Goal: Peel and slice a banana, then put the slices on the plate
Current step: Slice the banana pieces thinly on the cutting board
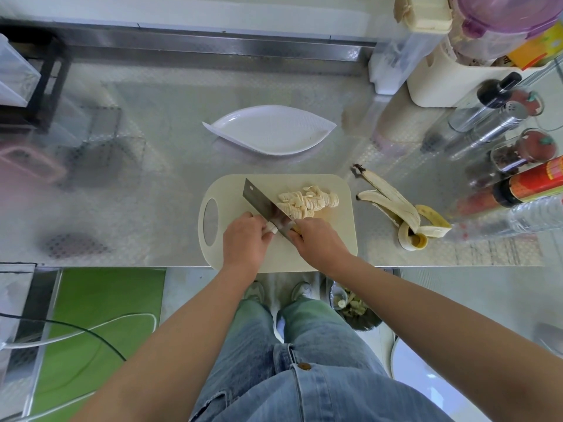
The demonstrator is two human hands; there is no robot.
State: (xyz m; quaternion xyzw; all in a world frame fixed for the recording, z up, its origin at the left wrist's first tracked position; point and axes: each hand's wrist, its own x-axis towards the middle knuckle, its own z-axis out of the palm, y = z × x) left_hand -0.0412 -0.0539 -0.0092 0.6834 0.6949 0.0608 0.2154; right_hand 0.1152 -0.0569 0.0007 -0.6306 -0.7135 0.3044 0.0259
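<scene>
A cream cutting board point(341, 236) lies at the counter's front edge. Several banana slices point(307, 201) are piled on its far half. My right hand point(316, 242) grips the handle of a cleaver point(265, 205), whose blade runs up and to the left across the board. My left hand point(245, 239) pinches a short banana stub point(272, 229) against the blade's near side. A white leaf-shaped plate point(271, 129) sits behind the board with nothing on it. The banana peel point(405, 214) lies on the counter to the right of the board.
Spice jars, shakers and bottles point(499, 129) crowd the counter's right side, with a white caddy point(451, 77) and tubs behind. A black rack point(33, 86) stands at the far left. Below the counter edge are a green mat point(100, 300) and a bin of scraps point(353, 306).
</scene>
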